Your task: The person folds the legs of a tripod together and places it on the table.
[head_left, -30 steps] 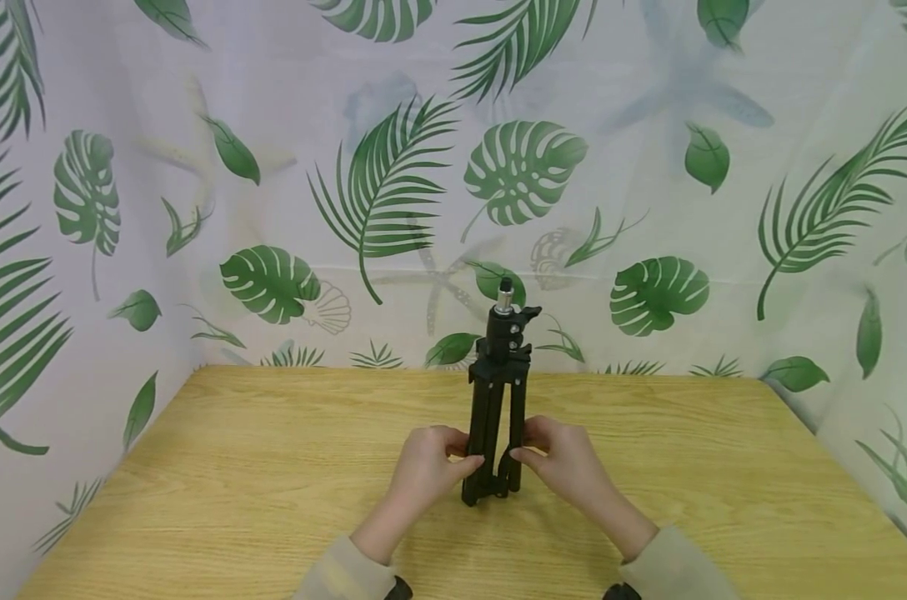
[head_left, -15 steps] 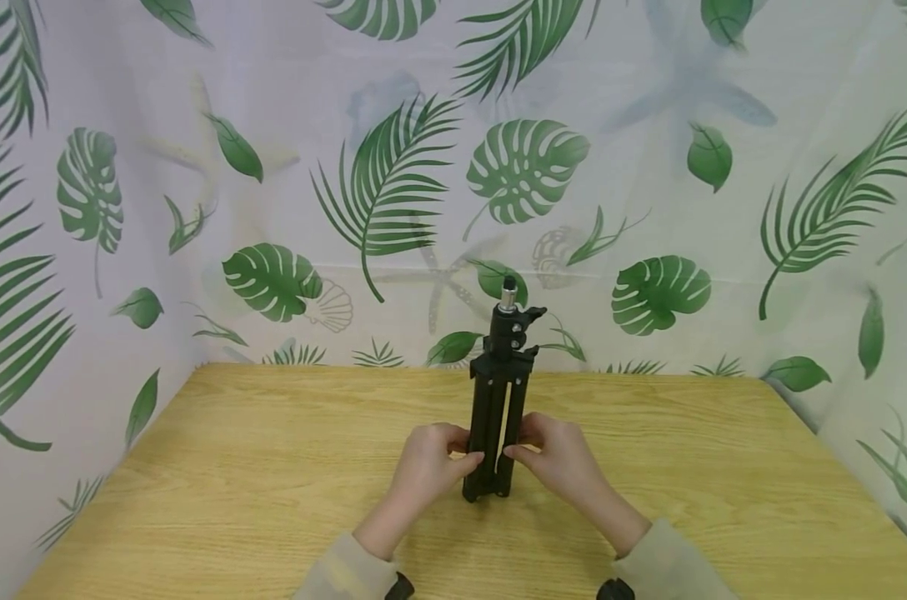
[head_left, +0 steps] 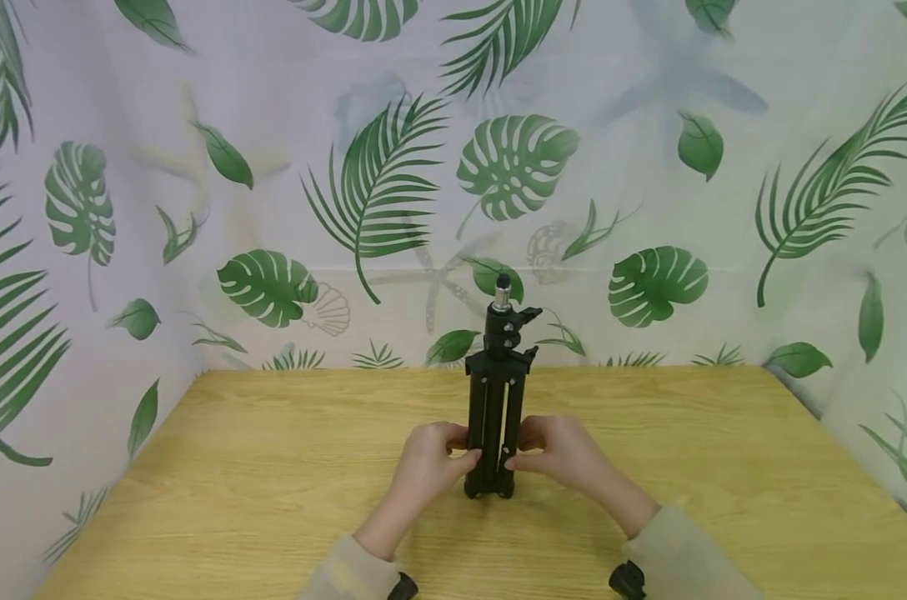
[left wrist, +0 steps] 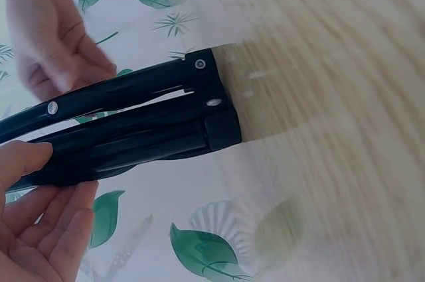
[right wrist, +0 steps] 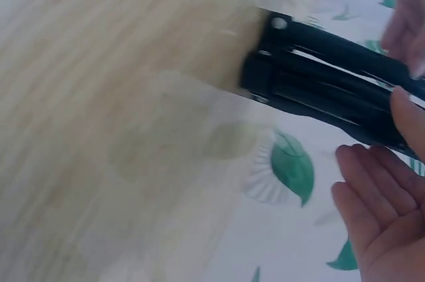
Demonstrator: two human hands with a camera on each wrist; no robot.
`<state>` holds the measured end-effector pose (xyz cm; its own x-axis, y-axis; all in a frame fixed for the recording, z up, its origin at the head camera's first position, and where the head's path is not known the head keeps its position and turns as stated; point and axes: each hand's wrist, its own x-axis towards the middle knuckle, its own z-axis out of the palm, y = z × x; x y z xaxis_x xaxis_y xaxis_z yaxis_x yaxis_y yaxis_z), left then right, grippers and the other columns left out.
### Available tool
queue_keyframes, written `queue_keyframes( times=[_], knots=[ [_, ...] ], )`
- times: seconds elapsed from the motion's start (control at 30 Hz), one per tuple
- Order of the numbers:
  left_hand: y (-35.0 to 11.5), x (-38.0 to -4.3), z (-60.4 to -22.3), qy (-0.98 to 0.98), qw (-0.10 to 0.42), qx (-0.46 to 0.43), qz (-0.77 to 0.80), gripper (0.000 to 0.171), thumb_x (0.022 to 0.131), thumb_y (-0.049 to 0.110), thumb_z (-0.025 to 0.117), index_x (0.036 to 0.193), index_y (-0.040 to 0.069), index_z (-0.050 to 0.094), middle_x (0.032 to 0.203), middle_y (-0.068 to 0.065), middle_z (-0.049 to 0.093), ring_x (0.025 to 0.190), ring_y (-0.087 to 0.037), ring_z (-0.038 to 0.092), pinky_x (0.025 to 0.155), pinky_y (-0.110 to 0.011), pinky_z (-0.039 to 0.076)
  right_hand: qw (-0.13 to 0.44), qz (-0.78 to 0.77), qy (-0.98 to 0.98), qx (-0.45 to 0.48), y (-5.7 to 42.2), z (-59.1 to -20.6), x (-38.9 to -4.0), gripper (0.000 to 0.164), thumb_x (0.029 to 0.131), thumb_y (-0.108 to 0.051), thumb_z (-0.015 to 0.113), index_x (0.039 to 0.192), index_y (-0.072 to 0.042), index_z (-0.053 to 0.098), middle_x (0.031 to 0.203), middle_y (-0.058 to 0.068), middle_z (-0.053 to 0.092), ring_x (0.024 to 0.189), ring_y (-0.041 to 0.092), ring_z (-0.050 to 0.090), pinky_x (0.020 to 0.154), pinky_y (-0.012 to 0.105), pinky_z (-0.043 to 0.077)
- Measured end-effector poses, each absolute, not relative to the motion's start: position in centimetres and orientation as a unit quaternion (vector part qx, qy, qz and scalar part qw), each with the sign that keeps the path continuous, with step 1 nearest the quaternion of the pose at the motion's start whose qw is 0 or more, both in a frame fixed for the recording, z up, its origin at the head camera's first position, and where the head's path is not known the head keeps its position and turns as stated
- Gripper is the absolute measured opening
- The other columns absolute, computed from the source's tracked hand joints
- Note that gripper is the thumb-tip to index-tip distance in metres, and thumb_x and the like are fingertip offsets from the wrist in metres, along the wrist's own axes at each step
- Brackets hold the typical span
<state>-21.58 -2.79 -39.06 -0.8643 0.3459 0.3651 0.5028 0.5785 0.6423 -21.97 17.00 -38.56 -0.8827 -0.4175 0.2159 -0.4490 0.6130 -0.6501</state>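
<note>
A black light stand [head_left: 493,417], folded into a narrow bundle of legs and topped by a silver spigot [head_left: 502,293], stands upright on the wooden table. On its left, my left hand [head_left: 429,462] grips a leg low down between thumb and fingers. Opposite, my right hand [head_left: 562,454] pinches the right leg at about the same height. Narrow gaps show between the legs. In the left wrist view, the stand's foot end [left wrist: 222,109] lies close to the tabletop. The right wrist view has my right fingers [right wrist: 378,196] behind the legs and the thumb in front.
Pale wood-grain table [head_left: 273,467] extends around the stand on all sides. Behind it and to both sides hangs a white cloth [head_left: 423,333] printed with green leaves. Black clamp knobs [head_left: 527,315] jut out to the right near the stand's top.
The right leg has come in against the others, and the stand's legs now sit closer and more evenly. My right hand moved slightly with that leg; the left hand kept its place.
</note>
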Motion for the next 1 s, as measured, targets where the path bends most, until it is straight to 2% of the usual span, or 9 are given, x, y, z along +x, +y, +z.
queue_keyframes(
  times=[0.23,0.5,0.7,0.87,1.0],
  knots=[
    [-3.0,-21.6,-39.0,-0.882,0.095,-0.234,-0.399,0.014,0.077,0.012,0.067,0.087,0.002,0.069,0.082,-0.005,0.067,0.077,-0.015,0.061,0.063,-0.026,0.046,-0.033,0.323,-0.909,0.26,16.9,-39.9,-22.7,0.03,0.069,-0.016,0.076,0.091,0.0,0.064,0.079,0.005,0.065,0.071,0.018,0.061,0.063,0.026,0.049],
    [-3.0,-21.7,-38.9,-0.882,0.076,-0.231,-0.405,0.015,0.078,0.012,0.067,0.089,0.002,0.068,0.083,-0.005,0.066,0.078,-0.015,0.061,0.063,-0.026,0.045,-0.037,0.316,-0.917,0.239,16.2,-41.2,-22.8,0.024,0.066,-0.012,0.076,0.085,-0.002,0.065,0.07,0.001,0.063,0.062,0.013,0.058,0.058,0.029,0.047],
    [-3.7,-22.1,-38.7,-0.88,0.062,-0.24,-0.406,0.018,0.079,0.015,0.066,0.091,0.002,0.068,0.087,-0.006,0.066,0.079,-0.015,0.061,0.066,-0.027,0.047,-0.039,0.328,-0.918,0.221,15.8,-41.6,-22.6,0.021,0.067,-0.01,0.076,0.083,-0.002,0.064,0.066,-0.001,0.061,0.057,0.01,0.056,0.052,0.025,0.045],
    [-4.8,-22.1,-36.7,-0.863,0.097,-0.245,-0.431,0.018,0.081,0.006,0.057,0.096,0.0,0.066,0.09,-0.008,0.065,0.081,-0.017,0.061,0.07,-0.028,0.048,-0.041,0.33,-0.917,0.219,15.6,-41.5,-22.4,0.021,0.068,-0.009,0.075,0.082,-0.001,0.063,0.066,0.0,0.06,0.056,0.01,0.055,0.051,0.025,0.045],
    [-5.1,-22.2,-33.8,-0.824,0.154,-0.239,-0.49,0.017,0.083,0.004,0.056,0.096,0.001,0.066,0.089,-0.008,0.065,0.08,-0.017,0.061,0.07,-0.026,0.049,-0.044,0.324,-0.92,0.216,15.7,-41.5,-22.4,0.022,0.067,-0.01,0.075,0.083,-0.001,0.062,0.065,-0.001,0.059,0.056,0.01,0.054,0.051,0.026,0.044]
  ],
)
